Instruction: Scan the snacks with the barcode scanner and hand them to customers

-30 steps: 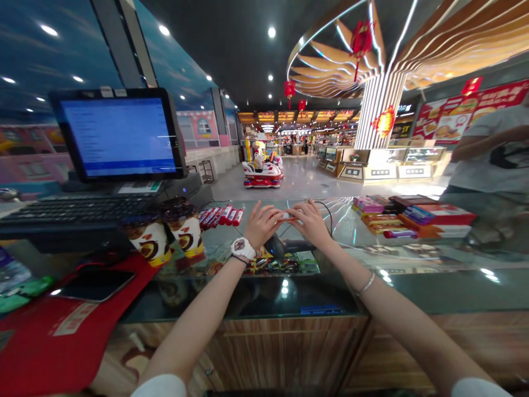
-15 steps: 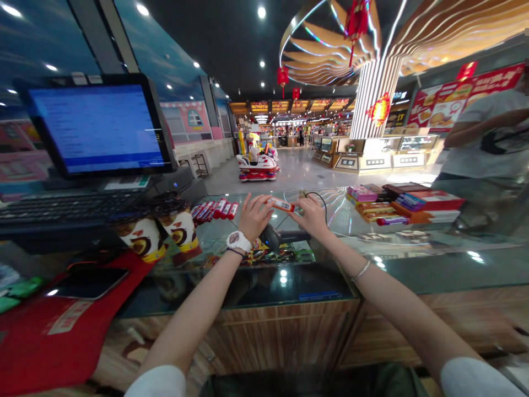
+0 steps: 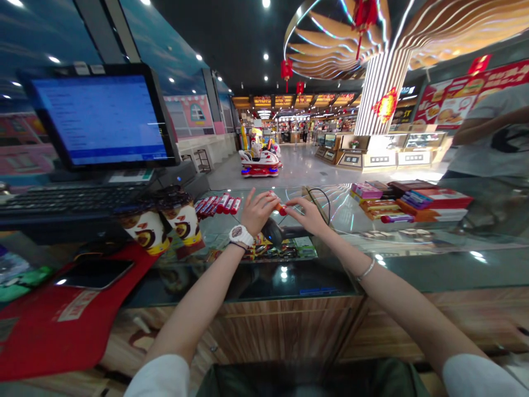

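Both my hands meet above the glass counter [image 3: 413,264]. My left hand [image 3: 257,209], with a white watch on its wrist, and my right hand [image 3: 308,215] pinch a small red and white bar [image 3: 278,206] between their fingertips. The bar points end-on towards me. Just below the hands lies a black barcode scanner [image 3: 273,232] with its cable running away to the back. A row of several similar red bars [image 3: 219,204] lies on the glass left of my left hand.
A till screen [image 3: 99,118] and keyboard [image 3: 70,199] stand at the left, with two brown cups [image 3: 165,226] in front. A phone [image 3: 93,274] lies on a red cloth. Stacked flat boxes [image 3: 409,201] sit at the right, where a person in a grey shirt [image 3: 491,138] stands.
The bar was held lengthwise between my two hands half a second ago. Now it is turned end-on and both hands have closed in around it.
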